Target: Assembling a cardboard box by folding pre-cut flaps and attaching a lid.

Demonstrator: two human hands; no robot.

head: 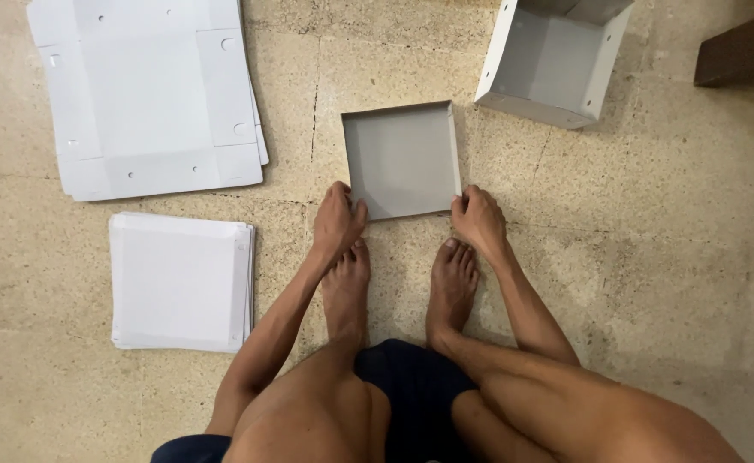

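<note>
A shallow grey cardboard tray (401, 159) with low folded walls lies on the stone floor just ahead of my bare feet. My left hand (337, 219) grips its near left corner. My right hand (478, 218) grips its near right corner. Both hands press on the tray's near edge, fingers curled over the wall. I am squatting, knees spread, above it.
A stack of flat die-cut white cardboard blanks (145, 90) lies at the far left. A pile of square white sheets (180, 281) sits nearer on the left. A folded open white box (555, 58) stands at the far right. A dark brown object (744, 51) fills the top right corner.
</note>
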